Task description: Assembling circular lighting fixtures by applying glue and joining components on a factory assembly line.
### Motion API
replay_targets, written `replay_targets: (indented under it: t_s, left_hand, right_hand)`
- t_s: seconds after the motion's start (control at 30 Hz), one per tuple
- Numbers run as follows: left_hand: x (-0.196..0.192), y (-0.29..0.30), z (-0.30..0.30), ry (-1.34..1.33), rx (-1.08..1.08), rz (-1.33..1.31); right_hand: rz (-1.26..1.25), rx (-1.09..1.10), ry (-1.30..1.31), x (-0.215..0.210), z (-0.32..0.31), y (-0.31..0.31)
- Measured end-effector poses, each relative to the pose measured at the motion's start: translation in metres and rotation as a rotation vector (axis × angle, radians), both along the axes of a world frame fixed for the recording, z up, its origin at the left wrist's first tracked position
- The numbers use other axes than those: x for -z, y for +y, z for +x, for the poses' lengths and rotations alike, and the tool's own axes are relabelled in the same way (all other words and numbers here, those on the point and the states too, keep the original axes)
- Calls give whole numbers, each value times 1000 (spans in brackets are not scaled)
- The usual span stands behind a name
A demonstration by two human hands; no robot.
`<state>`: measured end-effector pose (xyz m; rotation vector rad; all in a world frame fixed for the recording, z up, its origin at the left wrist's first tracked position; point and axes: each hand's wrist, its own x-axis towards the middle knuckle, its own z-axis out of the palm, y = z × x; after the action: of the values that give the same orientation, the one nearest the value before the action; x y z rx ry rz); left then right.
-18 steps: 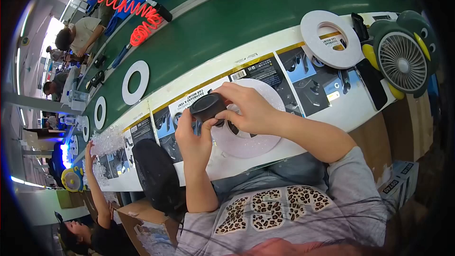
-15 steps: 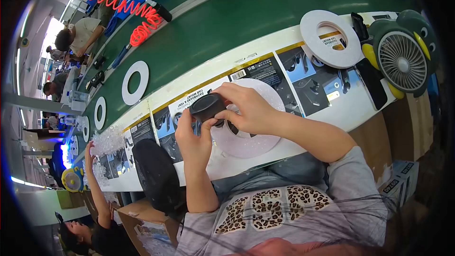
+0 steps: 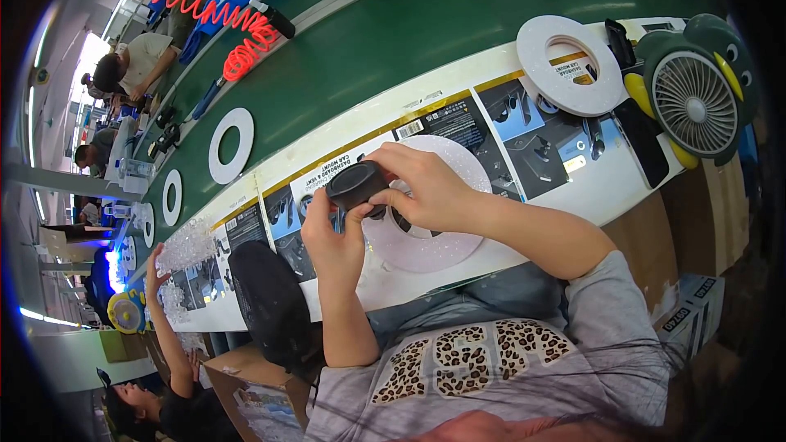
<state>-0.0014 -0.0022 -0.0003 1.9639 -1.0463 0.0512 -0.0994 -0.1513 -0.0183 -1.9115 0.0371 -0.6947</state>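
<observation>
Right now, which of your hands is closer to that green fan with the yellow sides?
Right. The right hand sits on the fan's side of the small black part; the left hand is farther away.

1. The small black round part (image 3: 358, 186) held in both hands looks like matt plastic, smooth, with a soft sheen on top.
2. Beneath it, the white ring (image 3: 430, 233) on the bench looks like foam, faintly speckled and dull.
3. The conveyor belt (image 3: 426, 41) is a matt green, rubbery-looking surface.
4. The printed sheets (image 3: 524, 135) are glossy paper or card.
5. The desk fan (image 3: 696, 98) has a smooth plastic shell.
6. The red coiled hose (image 3: 246, 53) is shiny plastic.
7. The cardboard box (image 3: 246, 389) is plain and rough.
</observation>
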Motion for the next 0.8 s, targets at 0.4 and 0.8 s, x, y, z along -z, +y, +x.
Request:
replay_targets:
  t_s: [0.4,0.8]
  left_hand:
    - [-4,8,0,-11,39,-16]
    - [-6,13,-2,-131,-25,40]
  right_hand:
    - [27,-33,2,-2,0,2]
    - [131,-72,15,3,3,9]
